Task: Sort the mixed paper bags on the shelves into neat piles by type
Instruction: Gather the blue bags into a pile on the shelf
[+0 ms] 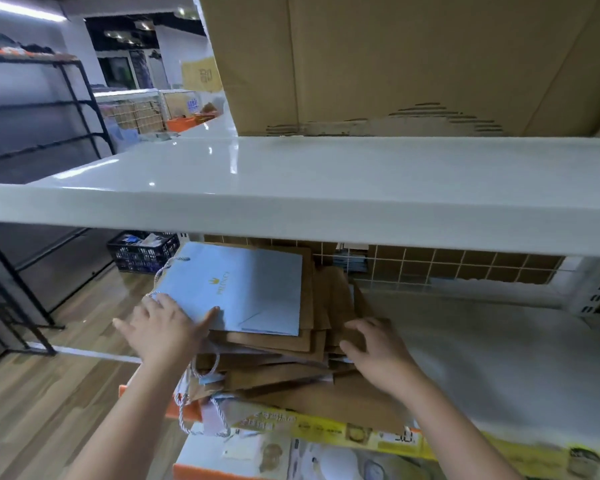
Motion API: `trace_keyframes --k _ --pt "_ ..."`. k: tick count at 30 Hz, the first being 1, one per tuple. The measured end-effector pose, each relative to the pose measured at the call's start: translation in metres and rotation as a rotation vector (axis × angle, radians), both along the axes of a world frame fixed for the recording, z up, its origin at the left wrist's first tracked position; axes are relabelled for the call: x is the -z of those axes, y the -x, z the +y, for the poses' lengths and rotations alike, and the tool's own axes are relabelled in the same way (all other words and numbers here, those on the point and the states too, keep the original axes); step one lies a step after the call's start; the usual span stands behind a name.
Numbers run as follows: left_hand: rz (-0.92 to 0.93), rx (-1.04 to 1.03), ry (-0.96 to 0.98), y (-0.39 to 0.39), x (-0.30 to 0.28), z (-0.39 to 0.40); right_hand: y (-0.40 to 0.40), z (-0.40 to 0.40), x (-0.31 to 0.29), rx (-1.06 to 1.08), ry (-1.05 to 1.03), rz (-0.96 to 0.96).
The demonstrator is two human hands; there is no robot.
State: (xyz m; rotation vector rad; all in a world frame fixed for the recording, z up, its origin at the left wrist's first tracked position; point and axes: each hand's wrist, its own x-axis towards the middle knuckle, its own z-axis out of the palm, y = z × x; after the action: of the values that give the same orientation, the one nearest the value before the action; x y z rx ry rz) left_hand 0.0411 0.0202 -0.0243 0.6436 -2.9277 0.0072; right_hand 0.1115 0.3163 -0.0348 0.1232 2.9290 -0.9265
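Observation:
A light blue paper bag (243,289) with a gold crown logo and rope handles lies on top of an untidy stack of brown paper bags (291,372) at the left end of the lower shelf (492,358). My left hand (163,327) grips the blue bag's near left corner, thumb on top. My right hand (374,344) rests on the stack's right side, fingers curled over the edges of the brown bags. White rope handles (201,407) hang off the stack's front.
A glossy white upper shelf (326,188) carries a big cardboard box (395,64). A wire grid backs the lower shelf. A black crate (142,252) sits on the wood floor at left, beside black metal racks (25,299). Printed packaging (326,452) lies below the shelf front.

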Motion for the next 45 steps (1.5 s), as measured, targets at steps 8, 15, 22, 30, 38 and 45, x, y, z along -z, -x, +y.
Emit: trace_keyframes --k 8,15,22,30,38,45 --pt "0.068 0.012 -0.034 0.029 -0.008 -0.031 0.024 -0.051 0.005 0.089 -0.020 -0.023" --pt "0.167 0.151 -0.319 0.035 0.000 -0.041 0.044 -0.077 0.007 0.305 -0.110 0.012" --pt "0.180 0.172 -0.494 0.036 -0.005 -0.062 0.054 -0.094 0.004 0.389 0.158 0.025" --pt "0.342 0.159 -0.574 0.021 -0.009 -0.056 0.047 -0.093 -0.001 0.516 0.459 0.073" --pt "0.486 0.361 -0.950 0.009 -0.014 -0.039 0.013 -0.038 0.016 0.651 0.616 0.127" --pt "0.351 0.391 -1.295 -0.006 -0.002 0.012 -0.041 0.002 0.027 0.827 0.804 0.234"
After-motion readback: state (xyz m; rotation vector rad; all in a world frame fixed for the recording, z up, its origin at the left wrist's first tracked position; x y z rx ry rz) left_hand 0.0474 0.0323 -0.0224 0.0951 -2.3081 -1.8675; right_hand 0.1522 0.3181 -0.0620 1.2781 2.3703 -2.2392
